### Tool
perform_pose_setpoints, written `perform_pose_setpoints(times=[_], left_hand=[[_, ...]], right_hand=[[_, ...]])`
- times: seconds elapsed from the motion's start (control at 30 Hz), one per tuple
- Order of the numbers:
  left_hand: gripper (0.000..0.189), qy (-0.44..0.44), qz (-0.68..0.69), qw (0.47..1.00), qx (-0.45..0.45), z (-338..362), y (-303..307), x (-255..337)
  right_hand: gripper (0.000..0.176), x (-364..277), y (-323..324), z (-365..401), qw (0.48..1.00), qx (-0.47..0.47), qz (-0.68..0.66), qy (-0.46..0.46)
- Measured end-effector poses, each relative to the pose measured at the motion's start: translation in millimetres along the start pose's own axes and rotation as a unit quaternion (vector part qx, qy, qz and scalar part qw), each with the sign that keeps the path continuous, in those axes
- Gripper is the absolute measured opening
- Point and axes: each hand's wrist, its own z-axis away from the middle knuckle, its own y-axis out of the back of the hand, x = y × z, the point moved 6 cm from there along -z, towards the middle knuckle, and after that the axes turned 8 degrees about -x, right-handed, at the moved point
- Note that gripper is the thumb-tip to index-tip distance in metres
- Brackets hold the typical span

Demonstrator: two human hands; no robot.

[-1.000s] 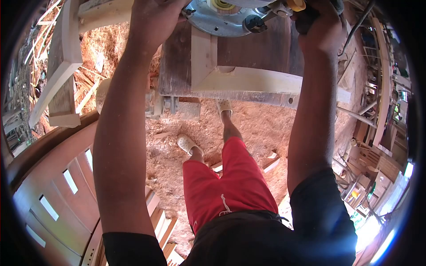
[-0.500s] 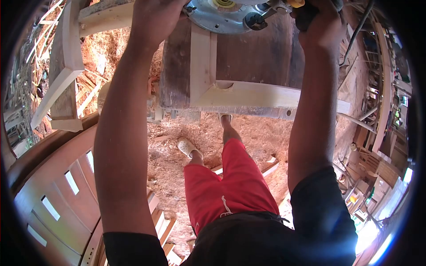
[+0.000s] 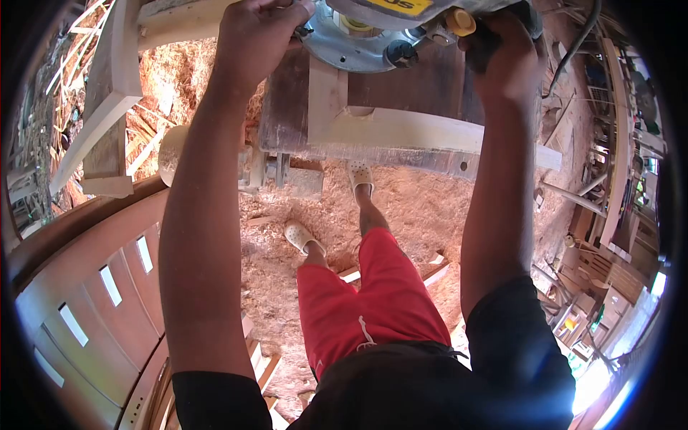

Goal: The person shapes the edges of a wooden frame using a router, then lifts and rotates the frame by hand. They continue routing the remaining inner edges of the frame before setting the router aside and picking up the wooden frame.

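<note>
A router (image 3: 358, 50) with a round metal base and a yellow label rests over a pale wooden frame (image 3: 401, 130) at the top of the view. My right hand (image 3: 505, 54) is closed around its black handle, near a yellow knob. My left hand (image 3: 261, 32) is closed at the left edge of the base, with the fingertips by a small dark screw; part of the fingers is hidden. The frame's mitred corner lies on a dark worktable (image 3: 287, 118). A small rounded notch shows at the frame's inner corner.
Shavings (image 3: 287, 215) cover the floor around my feet. A curved brown slatted panel (image 3: 93, 301) stands at left, beneath angled boards (image 3: 111, 93). A dark cable (image 3: 573, 57) hangs at the right. Timber pieces (image 3: 616, 143) are stacked along the right side.
The router, worktable and frame appear a little lower in view, showing more of the router's yellow label. Both hands stay at the router, the right one slightly further left.
</note>
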Motion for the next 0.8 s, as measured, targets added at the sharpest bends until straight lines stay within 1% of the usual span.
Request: perform_pose_setpoints(times=[0.07, 0.13, 0.2, 0.27, 0.37, 0.47, 0.5, 0.6, 0.67, 0.7, 0.77, 0.8], left_hand=[[0.034, 0.068, 0.044, 0.997, -0.007, 12.3, 0.7, -10.0], [0.034, 0.067, 0.032, 0.997, -0.011, 26.1, -1.0, -4.9], [0.033, 0.065, 0.026, 0.997, -0.014, 39.7, -3.8, -0.3], [0.033, 0.061, 0.025, 0.998, -0.014, 51.0, -6.6, 2.8], [0.033, 0.077, 0.031, 0.997, -0.009, 62.2, -8.3, 3.0], [0.037, 0.105, 0.041, 0.994, 0.003, 66.1, -10.3, 1.3], [0.039, 0.111, 0.073, 0.991, 0.019, 69.5, -12.6, 0.3], [0.046, 0.124, 0.151, 0.979, 0.064, 86.5, -22.7, 0.2], [0.051, 0.123, 0.194, 0.969, 0.093, 100.8, -33.3, 2.9], [0.051, 0.086, 0.188, 0.974, 0.093, 102.6, -39.6, 2.8], [0.05, 0.01, 0.174, 0.98, 0.094, 105.5, -50.5, 1.1], [0.056, -0.006, 0.173, 0.983, 0.069, 104.6, -56.4, 4.8]], right_hand=[[0.017, -4.2, -1.3, 14.4, 1.0, -0.015, -0.022, -0.014], [0.02, -9.8, -10.1, 29.0, 0.997, 0.026, -0.007, 0.07], [0.025, -5.8, -1.3, 40.1, 0.997, 0.06, 0.01, 0.058], [0.034, 4.6, 31.3, 44.7, 0.995, 0.087, 0.028, -0.05], [0.03, 2.2, 31.5, 57.5, 0.991, 0.12, 0.013, -0.061], [0.027, 7.6, 41.9, 58.9, 0.99, 0.135, 0.032, -0.022], [0.026, 6.9, 42.3, 59.8, 0.989, 0.141, 0.039, -0.01], [0.024, 1.3, 32.4, 56.4, 0.988, 0.141, 0.039, 0.048], [0.018, -1.3, 25.6, 49.8, 0.99, 0.128, 0.033, 0.055], [0.016, -2.7, 23.0, 46.7, 0.99, 0.121, 0.032, 0.06], [0.025, -11.0, -0.6, 48.2, 0.996, -0.025, -0.024, 0.082], [0.025, -7.8, -4.1, 39.5, 0.997, 0.0, -0.017, 0.081]])
